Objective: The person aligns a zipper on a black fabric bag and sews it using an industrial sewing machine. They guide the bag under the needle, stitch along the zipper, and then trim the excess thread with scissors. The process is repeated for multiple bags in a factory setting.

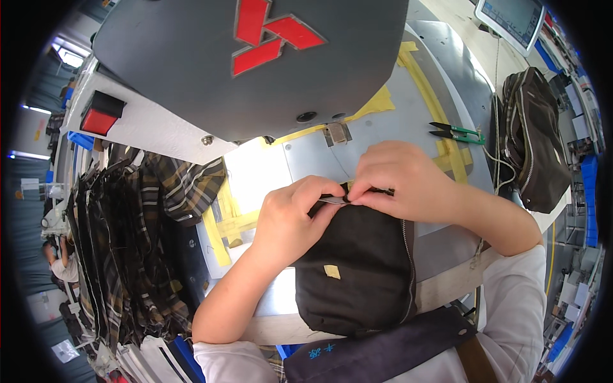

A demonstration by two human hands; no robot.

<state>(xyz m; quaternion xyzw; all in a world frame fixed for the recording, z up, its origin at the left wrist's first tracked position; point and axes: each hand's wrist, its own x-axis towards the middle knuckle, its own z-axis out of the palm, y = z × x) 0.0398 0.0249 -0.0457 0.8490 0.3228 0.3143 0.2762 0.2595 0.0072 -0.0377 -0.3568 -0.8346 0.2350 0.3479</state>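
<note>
A dark brown-black fabric bag (361,255) lies across the front of the work surface and hangs over its near edge. A metal zipper (408,271) runs down its right side, and a small yellow tape patch (331,272) sits on its face. At the bag's far edge, my left hand (290,214) pinches the fabric together with a small pale grey strip (333,200). Close beside it, almost touching, my right hand (408,182) is closed on the same edge between thumb and fingers. The fingertips partly hide what lies between them.
A large grey sewing machine head (255,96) overhangs the far side. Green-handled thread snips (469,136) lie right, near yellow tape strips (424,83). Another zippered bag (543,147) stands far right, below a screen (513,19). Plaid fabric pieces (128,242) hang at left.
</note>
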